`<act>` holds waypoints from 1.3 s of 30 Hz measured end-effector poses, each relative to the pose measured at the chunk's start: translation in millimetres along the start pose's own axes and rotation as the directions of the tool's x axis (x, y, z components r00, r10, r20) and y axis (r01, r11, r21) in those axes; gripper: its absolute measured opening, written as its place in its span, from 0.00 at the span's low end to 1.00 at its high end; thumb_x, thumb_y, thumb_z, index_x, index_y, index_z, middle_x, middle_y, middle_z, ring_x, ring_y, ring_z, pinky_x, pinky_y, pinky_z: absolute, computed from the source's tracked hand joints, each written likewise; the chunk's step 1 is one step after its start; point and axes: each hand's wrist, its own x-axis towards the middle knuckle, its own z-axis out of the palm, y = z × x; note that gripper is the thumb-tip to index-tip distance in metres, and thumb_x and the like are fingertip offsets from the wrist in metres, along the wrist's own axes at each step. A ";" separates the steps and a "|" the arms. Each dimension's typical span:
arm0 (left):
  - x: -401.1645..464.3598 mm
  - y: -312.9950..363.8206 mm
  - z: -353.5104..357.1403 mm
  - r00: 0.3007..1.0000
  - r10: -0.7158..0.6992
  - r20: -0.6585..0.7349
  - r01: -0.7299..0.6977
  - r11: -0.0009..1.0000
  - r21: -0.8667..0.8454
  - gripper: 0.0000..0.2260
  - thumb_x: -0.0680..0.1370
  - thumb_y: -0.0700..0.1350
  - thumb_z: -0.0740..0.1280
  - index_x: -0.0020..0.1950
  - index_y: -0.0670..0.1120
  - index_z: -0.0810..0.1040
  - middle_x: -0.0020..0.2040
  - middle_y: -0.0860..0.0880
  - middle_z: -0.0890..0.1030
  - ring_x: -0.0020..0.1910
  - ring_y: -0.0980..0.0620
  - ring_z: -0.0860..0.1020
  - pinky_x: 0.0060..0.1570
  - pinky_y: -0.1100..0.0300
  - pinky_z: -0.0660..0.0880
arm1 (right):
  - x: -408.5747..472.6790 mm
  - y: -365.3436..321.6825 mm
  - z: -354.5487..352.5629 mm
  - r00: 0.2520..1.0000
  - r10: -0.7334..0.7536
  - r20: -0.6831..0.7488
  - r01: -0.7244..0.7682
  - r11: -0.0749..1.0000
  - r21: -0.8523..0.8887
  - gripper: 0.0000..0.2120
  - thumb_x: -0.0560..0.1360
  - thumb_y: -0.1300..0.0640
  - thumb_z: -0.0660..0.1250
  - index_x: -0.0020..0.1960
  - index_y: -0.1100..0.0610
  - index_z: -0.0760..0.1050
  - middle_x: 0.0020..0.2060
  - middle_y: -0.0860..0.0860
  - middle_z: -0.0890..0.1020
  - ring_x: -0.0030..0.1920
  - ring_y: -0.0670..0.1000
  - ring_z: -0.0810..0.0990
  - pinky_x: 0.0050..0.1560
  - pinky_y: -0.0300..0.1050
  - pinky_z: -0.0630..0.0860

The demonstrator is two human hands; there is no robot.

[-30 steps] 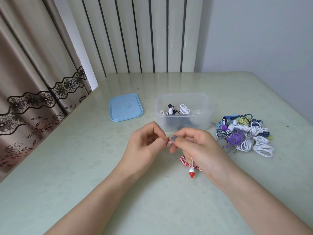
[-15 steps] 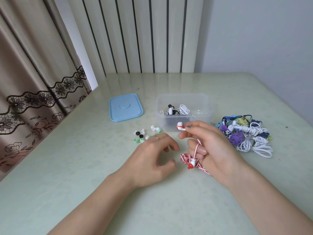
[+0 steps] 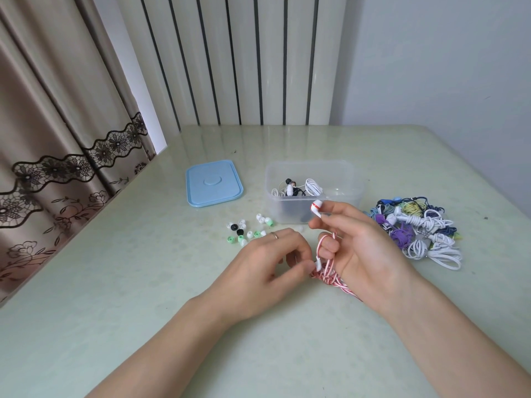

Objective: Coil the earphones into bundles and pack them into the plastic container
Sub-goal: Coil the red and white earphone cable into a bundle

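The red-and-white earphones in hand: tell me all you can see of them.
The red-and-white earphones have a thin striped cord, partly looped and bunched on the table. One white bud with a red band is pinched in the right hand, held up before the plastic container. The left hand pinches the other bud low. Not yet coiled.

Single head-worn view, facing forward and down, close over the table, wall behind
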 end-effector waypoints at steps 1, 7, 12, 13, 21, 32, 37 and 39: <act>-0.2 -1.2 -0.6 1.000 -0.008 0.006 0.008 1.000 -0.006 0.03 0.81 0.46 0.69 0.49 0.48 0.77 0.44 0.57 0.79 0.45 0.56 0.76 0.46 0.61 0.73 | -0.4 0.0 0.5 1.000 -0.004 0.000 0.004 1.000 0.008 0.09 0.76 0.64 0.65 0.56 0.59 0.76 0.35 0.53 0.79 0.23 0.47 0.67 0.21 0.40 0.68; -1.0 -3.4 -0.1 1.000 -0.020 0.004 0.019 1.000 0.021 0.03 0.81 0.46 0.69 0.51 0.49 0.77 0.43 0.57 0.78 0.44 0.58 0.75 0.45 0.64 0.71 | 0.9 2.8 0.3 1.000 -0.027 0.007 0.027 0.999 0.042 0.10 0.78 0.68 0.62 0.57 0.61 0.75 0.34 0.55 0.80 0.26 0.49 0.69 0.24 0.41 0.70; 1.7 -7.9 -8.4 0.986 -0.103 -0.134 0.087 0.989 -0.119 0.06 0.79 0.42 0.71 0.50 0.48 0.75 0.42 0.56 0.78 0.41 0.54 0.76 0.45 0.58 0.74 | 0.5 8.2 0.6 0.984 -0.178 0.023 0.176 0.932 -0.317 0.15 0.78 0.65 0.64 0.59 0.49 0.76 0.39 0.54 0.80 0.26 0.50 0.65 0.29 0.44 0.62; 2.4 -8.5 -10.8 0.977 -0.119 -0.175 0.092 0.983 -0.156 0.07 0.78 0.41 0.72 0.49 0.47 0.75 0.41 0.55 0.78 0.41 0.54 0.76 0.44 0.57 0.74 | -0.9 10.6 1.7 0.975 -0.215 0.048 0.214 0.876 -0.432 0.17 0.78 0.64 0.65 0.60 0.44 0.76 0.37 0.52 0.79 0.26 0.50 0.66 0.29 0.43 0.63; 3.0 -9.7 -15.1 0.943 -0.161 -0.293 0.084 0.962 -0.259 0.08 0.74 0.44 0.77 0.46 0.47 0.79 0.41 0.51 0.82 0.42 0.49 0.80 0.47 0.54 0.77 | -6.3 11.9 6.1 0.976 -0.195 0.098 0.214 0.773 -0.598 0.05 0.78 0.58 0.67 0.46 0.56 0.82 0.37 0.53 0.84 0.25 0.42 0.70 0.26 0.33 0.66; -3.4 -34.4 -40.6 0.944 -0.171 -0.281 0.216 0.967 0.136 0.09 0.70 0.41 0.67 0.48 0.52 0.78 0.46 0.56 0.78 0.45 0.55 0.77 0.44 0.60 0.73 | -2.8 12.4 2.4 0.982 -0.186 0.034 0.178 0.849 -0.497 0.05 0.75 0.65 0.69 0.50 0.60 0.82 0.38 0.55 0.83 0.23 0.40 0.73 0.25 0.28 0.66; -13.3 -44.2 -50.5 0.944 -0.275 -0.180 0.318 0.906 0.281 0.08 0.69 0.49 0.66 0.46 0.55 0.80 0.45 0.58 0.76 0.48 0.61 0.73 0.46 0.62 0.71 | -4.1 10.3 5.5 0.985 -0.172 0.006 0.156 0.876 -0.457 0.09 0.78 0.68 0.64 0.51 0.60 0.81 0.40 0.53 0.83 0.21 0.39 0.72 0.23 0.29 0.63; -15.0 -44.2 -51.9 0.943 -0.285 -0.171 0.324 0.904 0.278 0.10 0.68 0.52 0.63 0.47 0.56 0.79 0.44 0.58 0.76 0.47 0.60 0.72 0.45 0.62 0.71 | -4.0 10.5 5.4 0.987 -0.162 -0.006 0.141 0.877 -0.460 0.09 0.77 0.68 0.64 0.50 0.59 0.82 0.39 0.54 0.84 0.20 0.39 0.71 0.22 0.31 0.60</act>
